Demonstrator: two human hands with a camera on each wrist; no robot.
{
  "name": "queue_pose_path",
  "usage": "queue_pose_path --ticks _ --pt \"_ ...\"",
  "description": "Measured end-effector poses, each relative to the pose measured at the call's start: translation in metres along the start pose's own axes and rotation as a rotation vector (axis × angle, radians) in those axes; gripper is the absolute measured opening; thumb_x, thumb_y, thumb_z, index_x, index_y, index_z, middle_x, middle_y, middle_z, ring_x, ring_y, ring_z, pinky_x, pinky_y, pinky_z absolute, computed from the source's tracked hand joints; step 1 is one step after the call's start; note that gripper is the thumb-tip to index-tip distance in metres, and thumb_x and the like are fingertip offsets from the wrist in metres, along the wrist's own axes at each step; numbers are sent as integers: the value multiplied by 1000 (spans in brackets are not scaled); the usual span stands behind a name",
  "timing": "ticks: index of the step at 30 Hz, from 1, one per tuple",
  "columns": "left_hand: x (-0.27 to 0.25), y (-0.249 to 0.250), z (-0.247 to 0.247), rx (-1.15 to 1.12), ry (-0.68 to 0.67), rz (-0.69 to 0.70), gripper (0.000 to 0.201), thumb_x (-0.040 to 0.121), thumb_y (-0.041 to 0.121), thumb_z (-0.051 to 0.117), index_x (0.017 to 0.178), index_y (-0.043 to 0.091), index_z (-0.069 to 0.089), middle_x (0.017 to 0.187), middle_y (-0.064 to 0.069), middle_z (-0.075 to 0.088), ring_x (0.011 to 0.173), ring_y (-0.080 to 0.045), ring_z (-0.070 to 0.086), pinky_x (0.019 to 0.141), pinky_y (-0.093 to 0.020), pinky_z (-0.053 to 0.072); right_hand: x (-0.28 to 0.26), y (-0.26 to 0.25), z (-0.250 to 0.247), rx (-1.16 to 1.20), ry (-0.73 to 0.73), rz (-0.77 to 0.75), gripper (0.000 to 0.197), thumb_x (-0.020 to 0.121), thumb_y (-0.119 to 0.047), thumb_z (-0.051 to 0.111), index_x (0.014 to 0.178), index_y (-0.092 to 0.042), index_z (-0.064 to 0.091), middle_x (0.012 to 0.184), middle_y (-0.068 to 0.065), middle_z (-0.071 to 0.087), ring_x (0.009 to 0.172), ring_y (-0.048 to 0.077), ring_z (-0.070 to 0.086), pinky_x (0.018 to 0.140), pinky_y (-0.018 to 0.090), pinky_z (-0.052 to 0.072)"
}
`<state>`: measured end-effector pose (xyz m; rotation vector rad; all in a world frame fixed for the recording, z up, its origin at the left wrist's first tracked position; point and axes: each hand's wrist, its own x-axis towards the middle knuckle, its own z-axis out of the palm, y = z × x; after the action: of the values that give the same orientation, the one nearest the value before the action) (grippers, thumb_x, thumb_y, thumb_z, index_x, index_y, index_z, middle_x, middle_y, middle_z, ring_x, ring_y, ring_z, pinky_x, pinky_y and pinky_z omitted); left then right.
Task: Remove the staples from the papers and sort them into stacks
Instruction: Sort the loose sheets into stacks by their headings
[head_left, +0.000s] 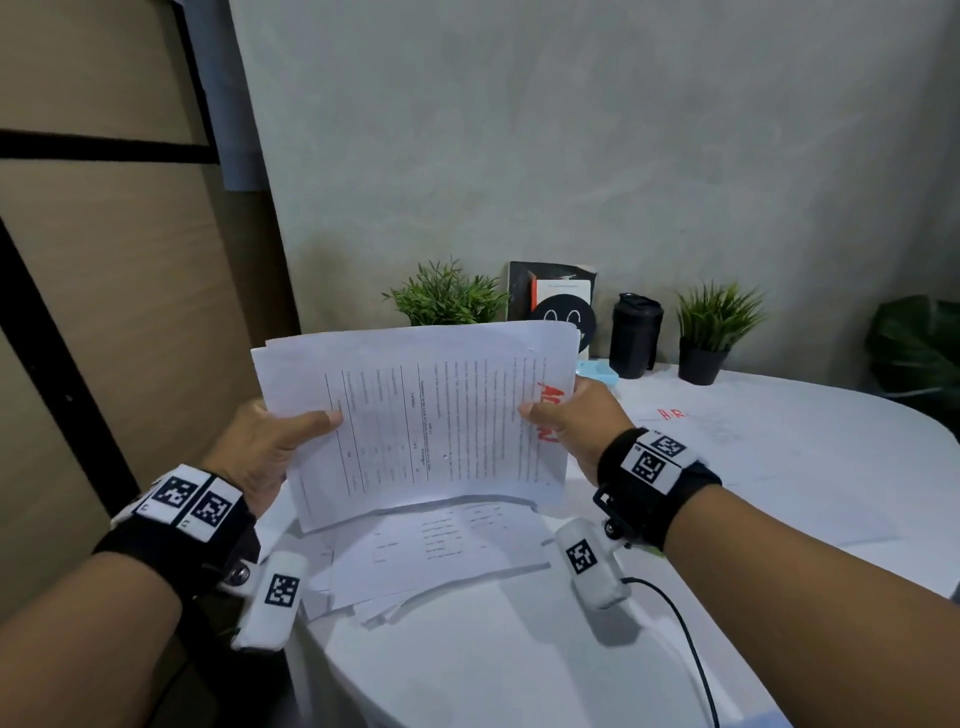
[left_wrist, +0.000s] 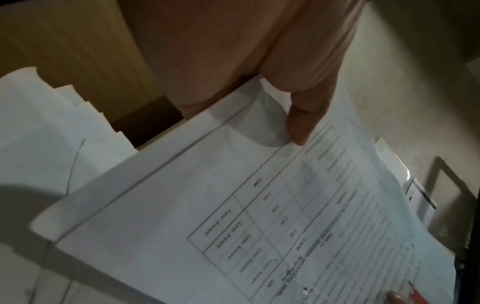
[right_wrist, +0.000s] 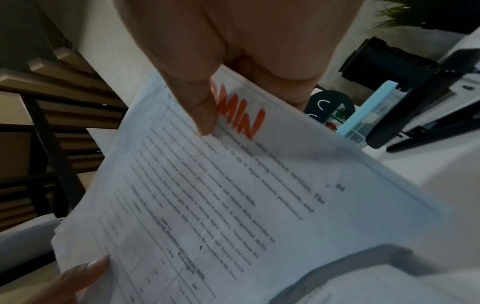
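I hold a thick bundle of printed papers (head_left: 431, 415) upright above the white table (head_left: 779, 519), its long side lying across. My left hand (head_left: 280, 441) grips the bundle's left end, thumb (left_wrist: 298, 123) on the front page beside a printed grid. My right hand (head_left: 571, 421) grips the right end, thumb (right_wrist: 202, 111) next to red letters "MIN" (right_wrist: 241, 121). The fingers behind the sheets are hidden. More loose sheets (head_left: 441, 551) lie fanned on the table below the bundle. Another page with red writing (head_left: 696, 421) lies flat to the right.
Two small potted plants (head_left: 447, 296) (head_left: 711, 327), a black cup (head_left: 635, 335), books (head_left: 556, 296) and a light blue box (head_left: 597, 371) stand along the wall. A black stapler (right_wrist: 426, 123) lies beside the blue box. The table's rounded edge is near me; a cable (head_left: 685, 639) trails over it.
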<state>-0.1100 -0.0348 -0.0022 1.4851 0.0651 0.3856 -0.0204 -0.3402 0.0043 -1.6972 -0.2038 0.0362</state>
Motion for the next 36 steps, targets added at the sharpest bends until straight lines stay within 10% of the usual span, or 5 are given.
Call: queue_pose_path --ticks 10,19,23,27,36 --pt "-5 -3 13 27 18 -19 56 59 15 89 112 8 72 108 -10 80 106 -35 73 97 -54 56 -12 3 1 91 18 43 32 77 0 76 103 -15 65 104 7 74 97 27 71 85 42 59" --pt "1 97 58 574 -83 408 19 80 22 89 90 10 78 99 -6 76 85 -16 70 82 -39 60 -29 -130 -27 -1050 -18 -502 29 82 -27 73 108 -16 69 96 5 69 95 22 65 73 25 43" --pt "11 116 74 606 190 562 56 75 34 86 124 19 62 117 -3 68 99 -13 65 84 -32 58 -32 -129 -53 -795 11 -415 7 83 -12 69 88 -12 73 76 2 66 69 13 60 63 25 48" --pt "9 86 81 149 95 84 124 43 49 102 149 18 44 133 -7 69 111 -21 71 97 -42 57 -49 -111 -82 -117 54 -300 10 86 -5 72 96 -5 71 77 5 72 58 15 64 54 29 54" --pt "-61 65 157 184 -43 296 27 82 8 83 100 27 75 94 15 77 82 0 76 74 -23 63 -96 -67 -104 -263 144 -486 15 79 -22 79 85 -8 77 85 5 76 73 9 61 69 41 56"
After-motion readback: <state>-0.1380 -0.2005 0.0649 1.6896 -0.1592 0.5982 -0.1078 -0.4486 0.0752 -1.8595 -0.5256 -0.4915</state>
